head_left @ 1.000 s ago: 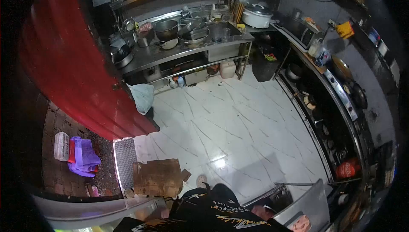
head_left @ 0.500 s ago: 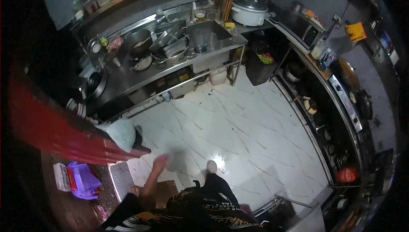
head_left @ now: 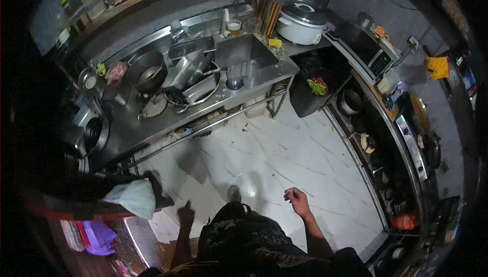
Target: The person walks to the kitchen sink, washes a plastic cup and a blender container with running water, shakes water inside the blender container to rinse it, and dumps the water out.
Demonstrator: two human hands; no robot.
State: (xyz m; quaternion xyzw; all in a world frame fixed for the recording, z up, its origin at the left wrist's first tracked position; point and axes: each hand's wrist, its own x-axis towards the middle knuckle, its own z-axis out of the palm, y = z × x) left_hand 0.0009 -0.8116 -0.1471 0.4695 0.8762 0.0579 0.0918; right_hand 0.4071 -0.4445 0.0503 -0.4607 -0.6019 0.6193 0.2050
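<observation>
Over the white tiled floor (head_left: 284, 155), my right hand (head_left: 298, 201) is held out with loosely bent fingers apart and nothing in it. My left hand (head_left: 186, 214) hangs lower left of centre, dark and in shadow. Its fingers are too dim to make out, and no object shows in it. The pale plastic bag (head_left: 133, 198) is the nearest thing to it, and the two are apart. Between the hands is the wearer's dark apron (head_left: 244, 234), with one foot (head_left: 234, 193) in front of it.
Ahead stands a steel sink counter (head_left: 122, 132) with pots, pans and a basin (head_left: 147, 72). A white cooker (head_left: 301, 22) is in the corner, above a dark bin (head_left: 307, 94). A microwave (head_left: 373, 58) and stove (head_left: 412, 147) line the right side. Purple cloth (head_left: 99, 237) lies lower left.
The view has moved closer to the sink counter. My right hand has come into clear view at right. My left hand has lowered slightly. The cardboard and red panel show less.
</observation>
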